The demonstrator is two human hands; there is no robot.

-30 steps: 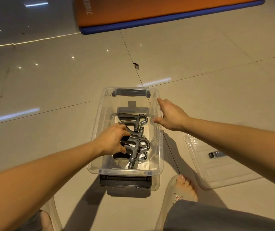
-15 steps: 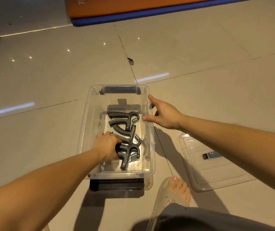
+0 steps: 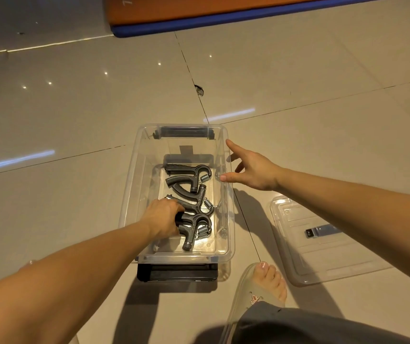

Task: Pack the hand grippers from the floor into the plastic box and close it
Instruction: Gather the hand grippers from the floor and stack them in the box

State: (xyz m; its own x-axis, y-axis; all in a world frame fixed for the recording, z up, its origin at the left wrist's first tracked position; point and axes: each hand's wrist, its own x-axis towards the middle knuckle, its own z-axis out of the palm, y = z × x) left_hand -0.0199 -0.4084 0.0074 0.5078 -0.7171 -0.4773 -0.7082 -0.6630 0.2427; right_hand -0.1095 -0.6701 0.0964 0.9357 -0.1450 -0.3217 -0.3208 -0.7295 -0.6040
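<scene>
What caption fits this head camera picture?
Left hand grips a hand gripper inside the clear plastic box; lid lies beside.

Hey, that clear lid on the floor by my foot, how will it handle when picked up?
The lid looks thin and clear, so it is probably light and slightly flexy if lifted by one edge. It lies flat on glossy floor tile, so it may slide before you get under its rim.
</scene>
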